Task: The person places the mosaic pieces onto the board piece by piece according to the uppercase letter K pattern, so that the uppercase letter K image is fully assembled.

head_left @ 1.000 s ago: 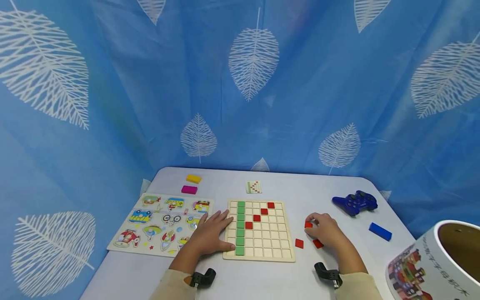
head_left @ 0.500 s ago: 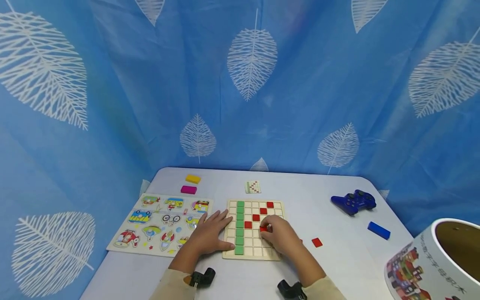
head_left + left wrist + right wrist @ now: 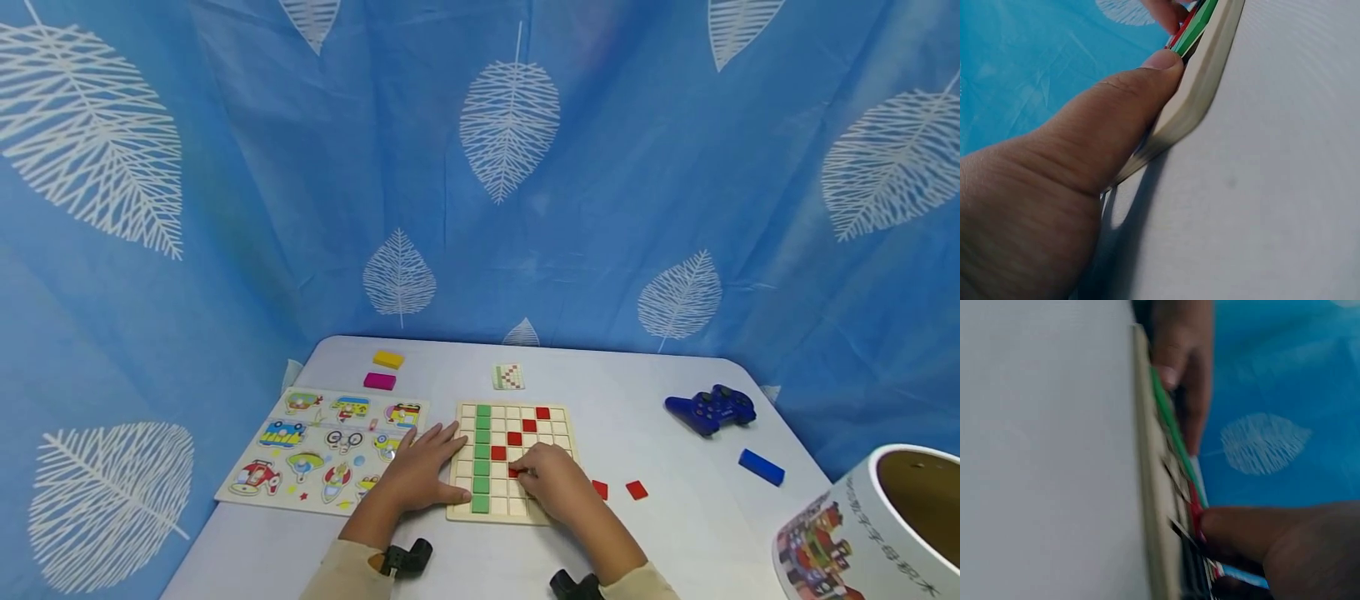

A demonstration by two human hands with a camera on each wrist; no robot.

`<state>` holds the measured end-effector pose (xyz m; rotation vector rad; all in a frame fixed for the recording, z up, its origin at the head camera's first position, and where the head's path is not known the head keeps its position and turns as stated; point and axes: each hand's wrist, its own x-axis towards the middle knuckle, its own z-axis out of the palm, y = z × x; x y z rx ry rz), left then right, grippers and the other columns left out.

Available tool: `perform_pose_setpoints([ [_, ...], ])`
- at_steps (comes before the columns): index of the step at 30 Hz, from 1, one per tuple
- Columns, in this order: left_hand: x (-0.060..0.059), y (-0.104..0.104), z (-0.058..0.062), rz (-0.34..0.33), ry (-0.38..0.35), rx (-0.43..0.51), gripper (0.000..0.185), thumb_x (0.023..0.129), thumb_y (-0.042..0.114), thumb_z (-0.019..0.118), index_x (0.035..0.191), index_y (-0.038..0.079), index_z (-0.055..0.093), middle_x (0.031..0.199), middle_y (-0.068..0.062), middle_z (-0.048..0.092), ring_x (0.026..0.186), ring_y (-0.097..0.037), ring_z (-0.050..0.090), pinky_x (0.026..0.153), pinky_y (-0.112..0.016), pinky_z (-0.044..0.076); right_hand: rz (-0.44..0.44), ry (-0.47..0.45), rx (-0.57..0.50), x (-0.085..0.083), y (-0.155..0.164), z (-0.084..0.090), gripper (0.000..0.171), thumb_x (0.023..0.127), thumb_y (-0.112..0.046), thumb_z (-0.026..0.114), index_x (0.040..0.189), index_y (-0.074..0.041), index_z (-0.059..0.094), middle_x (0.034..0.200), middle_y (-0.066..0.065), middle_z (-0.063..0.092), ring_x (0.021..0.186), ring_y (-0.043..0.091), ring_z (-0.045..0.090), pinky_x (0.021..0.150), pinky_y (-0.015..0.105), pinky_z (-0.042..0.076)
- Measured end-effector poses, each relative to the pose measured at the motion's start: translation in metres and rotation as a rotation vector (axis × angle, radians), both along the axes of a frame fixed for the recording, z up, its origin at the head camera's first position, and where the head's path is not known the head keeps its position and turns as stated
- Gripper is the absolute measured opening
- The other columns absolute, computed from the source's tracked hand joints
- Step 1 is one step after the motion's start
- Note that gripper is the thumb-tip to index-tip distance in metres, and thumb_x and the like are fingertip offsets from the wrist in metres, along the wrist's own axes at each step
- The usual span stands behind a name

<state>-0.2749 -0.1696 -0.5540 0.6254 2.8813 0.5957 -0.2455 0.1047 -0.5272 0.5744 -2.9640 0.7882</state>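
Note:
A wooden grid board (image 3: 558,433) lies on the white table. It carries a column of green tiles (image 3: 482,454) and a diagonal of red tiles (image 3: 528,425). My left hand (image 3: 427,471) rests flat on the board's left edge, with its thumb (image 3: 1147,81) against the near corner of the board (image 3: 1204,81). My right hand (image 3: 534,477) is over the board's near middle and pinches a red tile (image 3: 514,472) down on a cell below the diagonal. In the right wrist view a fingertip (image 3: 1241,528) touches that red tile (image 3: 1196,512) on the board (image 3: 1154,506).
Two loose red tiles (image 3: 599,489) (image 3: 637,490) lie right of the board. A pattern card (image 3: 507,377) sits behind it. A vehicle puzzle (image 3: 326,446), yellow block (image 3: 387,359) and magenta block (image 3: 378,381) are left. A blue gamepad (image 3: 710,408), blue block (image 3: 761,467) and printed cylinder (image 3: 877,533) are right.
My right hand left the loose red tiles at the right, carried one red tile over the board and now holds it on a cell nearer the green column. The left hand stayed put.

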Motion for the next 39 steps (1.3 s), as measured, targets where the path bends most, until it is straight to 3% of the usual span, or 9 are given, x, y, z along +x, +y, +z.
perform_pose_setpoints([
  [4, 0.001, 0.002, 0.0, -0.004, -0.005, 0.0, 0.102, 0.074, 0.079, 0.075, 0.159, 0.028, 0.048, 0.173, 0.003, 0.03, 0.161, -0.03, 0.023, 0.129, -0.065, 0.009, -0.099, -0.134, -0.019, 0.0, 0.037, 0.008, 0.029, 0.089, -0.022, 0.083, 0.118, -0.02, 0.078, 0.116, -0.003, 0.071, 0.115, 0.024, 0.062, 0.103, 0.049, 0.052],
  [8, 0.001, 0.001, -0.001, -0.003, 0.01, -0.011, 0.103, 0.074, 0.08, 0.075, 0.159, 0.029, 0.047, 0.173, 0.004, 0.03, 0.161, -0.029, 0.023, 0.129, -0.065, 0.009, -0.253, -0.289, 0.079, 0.003, 0.082, 0.016, 0.045, 0.077, -0.027, 0.093, 0.115, -0.02, 0.069, 0.112, 0.002, 0.063, 0.104, 0.024, 0.055, 0.09, 0.049, 0.053],
  [12, 0.0, -0.002, -0.001, 0.007, 0.011, -0.016, 0.102, 0.074, 0.079, 0.076, 0.159, 0.029, 0.047, 0.173, 0.004, 0.03, 0.161, -0.029, 0.023, 0.129, -0.065, 0.009, -0.247, -0.376, 0.109, 0.003, 0.105, 0.013, 0.036, 0.078, -0.021, 0.091, 0.103, -0.017, 0.066, 0.101, 0.004, 0.059, 0.093, 0.023, 0.052, 0.082, 0.044, 0.05],
  [15, -0.001, -0.002, -0.001, 0.004, 0.002, -0.013, 0.103, 0.074, 0.079, 0.076, 0.159, 0.029, 0.047, 0.173, 0.004, 0.029, 0.161, -0.029, 0.022, 0.129, -0.065, 0.008, -0.263, -0.354, 0.036, 0.002, 0.107, 0.009, 0.025, 0.082, -0.016, 0.087, 0.096, -0.015, 0.067, 0.094, 0.002, 0.059, 0.088, 0.02, 0.052, 0.079, 0.04, 0.048],
  [20, -0.002, 0.0, 0.0, 0.003, 0.008, -0.006, 0.102, 0.075, 0.079, 0.075, 0.159, 0.029, 0.046, 0.173, 0.004, 0.029, 0.162, -0.029, 0.022, 0.129, -0.064, 0.008, -0.331, -0.211, -0.086, 0.001, 0.085, 0.011, 0.022, 0.087, -0.014, 0.084, 0.103, -0.012, 0.069, 0.094, 0.0, 0.063, 0.083, 0.017, 0.054, 0.067, 0.032, 0.045],
  [28, 0.0, 0.0, 0.002, 0.005, 0.002, -0.005, 0.102, 0.075, 0.077, 0.076, 0.159, 0.028, 0.047, 0.173, 0.003, 0.03, 0.161, -0.029, 0.023, 0.129, -0.065, 0.009, -0.15, -0.165, -0.074, 0.009, 0.03, 0.004, 0.018, 0.086, -0.014, 0.085, 0.097, -0.019, 0.072, 0.088, -0.006, 0.06, 0.081, 0.012, 0.052, 0.073, 0.032, 0.047],
  [39, -0.001, 0.001, 0.0, 0.009, -0.005, -0.011, 0.103, 0.075, 0.079, 0.075, 0.16, 0.029, 0.046, 0.173, 0.003, 0.03, 0.161, -0.029, 0.023, 0.129, -0.064, 0.009, -0.074, -0.168, -0.046, 0.011, 0.024, 0.0, 0.016, 0.086, -0.022, 0.084, 0.097, -0.023, 0.073, 0.094, -0.009, 0.06, 0.088, 0.011, 0.055, 0.082, 0.037, 0.052],
])
